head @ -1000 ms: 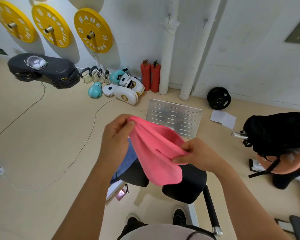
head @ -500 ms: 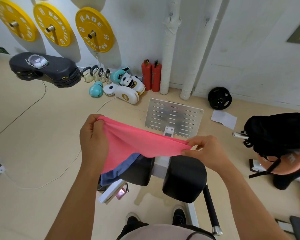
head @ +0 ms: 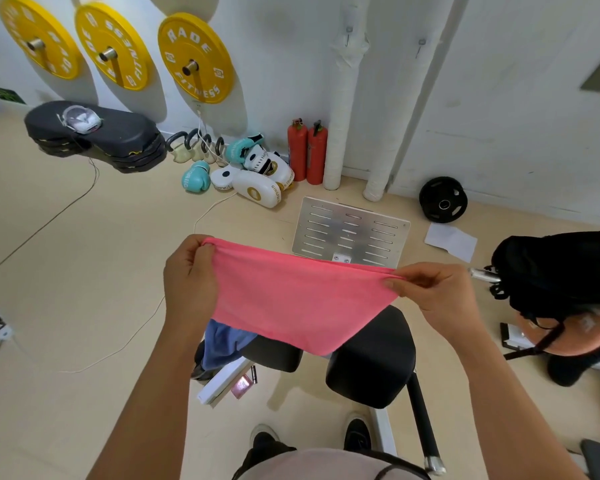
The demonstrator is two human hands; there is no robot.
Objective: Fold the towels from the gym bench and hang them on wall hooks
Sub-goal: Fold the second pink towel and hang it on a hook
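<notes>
A pink towel [head: 298, 303] is stretched wide in the air between my hands, its top edge taut and its lower part sagging to a point. My left hand [head: 189, 289] grips the towel's left corner. My right hand [head: 437, 292] pinches the right corner between thumb and fingers. Below the towel stands the black padded gym bench [head: 374, 362]. A blue towel [head: 222, 344] lies on the bench's left side, partly hidden by the pink one. Two small hooks [head: 349, 34] are fixed high on the white wall.
Another person [head: 561, 299] with a black cap crouches at the right. A metal plate [head: 350, 233] lies on the floor beyond the bench. Boxing gloves and pads [head: 253, 174], two red extinguishers [head: 307, 154], yellow weight plates [head: 194, 58] and cables [head: 84, 188] line the wall and floor.
My hands have moved apart, spreading the bunched pink towel out wide and taut. The left hand went left, the right hand went right and slightly up.
</notes>
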